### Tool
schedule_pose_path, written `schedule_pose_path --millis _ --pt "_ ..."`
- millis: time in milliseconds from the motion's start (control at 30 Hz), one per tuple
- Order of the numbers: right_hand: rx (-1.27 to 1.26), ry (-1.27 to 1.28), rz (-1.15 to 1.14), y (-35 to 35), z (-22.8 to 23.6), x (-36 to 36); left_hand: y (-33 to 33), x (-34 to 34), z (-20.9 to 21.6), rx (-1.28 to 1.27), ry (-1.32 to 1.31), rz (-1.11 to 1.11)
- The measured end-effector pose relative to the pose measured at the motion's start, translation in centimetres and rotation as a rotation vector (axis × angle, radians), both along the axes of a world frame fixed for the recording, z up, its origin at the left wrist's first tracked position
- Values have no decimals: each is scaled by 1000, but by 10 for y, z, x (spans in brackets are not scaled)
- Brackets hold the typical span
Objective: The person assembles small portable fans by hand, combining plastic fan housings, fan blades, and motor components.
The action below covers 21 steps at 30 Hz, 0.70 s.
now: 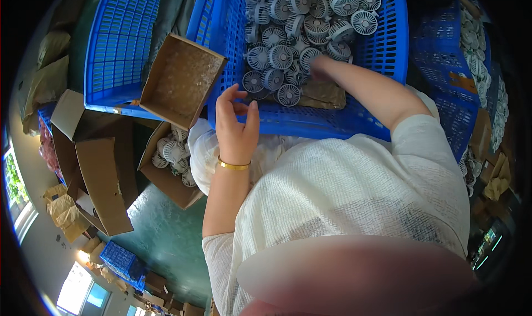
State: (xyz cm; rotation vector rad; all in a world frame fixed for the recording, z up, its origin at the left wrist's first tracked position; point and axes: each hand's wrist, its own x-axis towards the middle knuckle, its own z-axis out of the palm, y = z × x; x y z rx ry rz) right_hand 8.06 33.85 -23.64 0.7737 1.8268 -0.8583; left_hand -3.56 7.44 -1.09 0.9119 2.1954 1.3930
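In the head view, a blue plastic basket holds many small white round fans with slotted grilles, heaped loosely. My right hand reaches in among them, touching or close against a fan near the middle of the heap; its fingers are blurred and partly hidden. A brown paper-like piece lies in the basket below that hand. My left hand hovers at the basket's near left side, empty, with thumb and fingers apart. Beside it, a shallow cardboard box with small clear bits inside rests tilted on the basket edges.
Another blue basket stands left, with dark fabric inside. An open carton of fans sits below it, beside a larger open carton. To the right are more blue baskets heaped with fans. Green floor shows at lower left.
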Motion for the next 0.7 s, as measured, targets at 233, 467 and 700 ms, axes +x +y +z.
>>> schedule_pose_path --millis 233,467,700 --pt "23 42 19 -5 -96 31 20 8 -1 -129 -23 -222" --pt "263 216 -197 -15 -81 62 32 8 -1 -248 -140 -239" --pt "516 384 -372 -57 -68 35 37 6 -4 -309 -136 -278"
